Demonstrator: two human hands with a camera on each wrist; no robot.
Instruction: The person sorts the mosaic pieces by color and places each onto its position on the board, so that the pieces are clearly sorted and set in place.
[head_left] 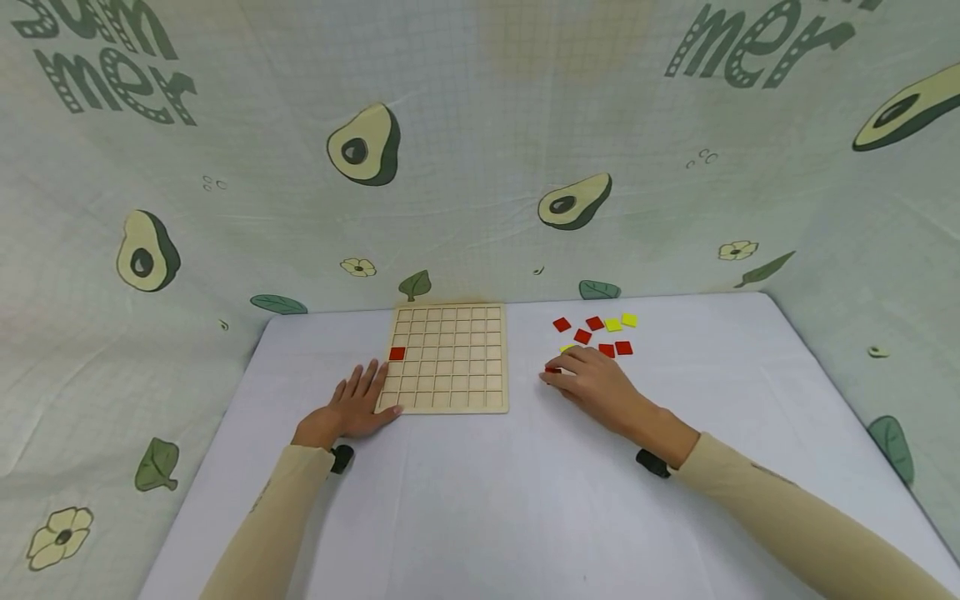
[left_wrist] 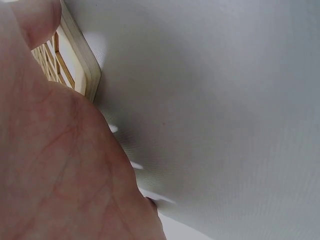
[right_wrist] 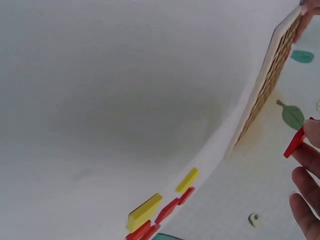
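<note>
A square wooden grid board (head_left: 448, 409) lies on the white table, with one red tile (head_left: 397, 353) in a cell at its left side. My left hand (head_left: 362, 408) lies flat at the board's lower left, fingers spread and straight, thumb on the near corner. To the right of the board, my right hand (head_left: 600, 387) pinches a small square red tile (right_wrist: 295, 143) between thumb and fingers. In the right wrist view this tile is held tilted. Loose red tiles (head_left: 582, 337) and yellow tiles (head_left: 629, 320) lie just beyond the right hand, which partly hides one yellow tile.
The white tabletop (head_left: 480, 508) ends at a hanging cloth (head_left: 480, 250) printed with avocados and leaves, at the back and both sides. A dark wrist device (head_left: 652, 463) sits on the right wrist, another (head_left: 342, 458) on the left.
</note>
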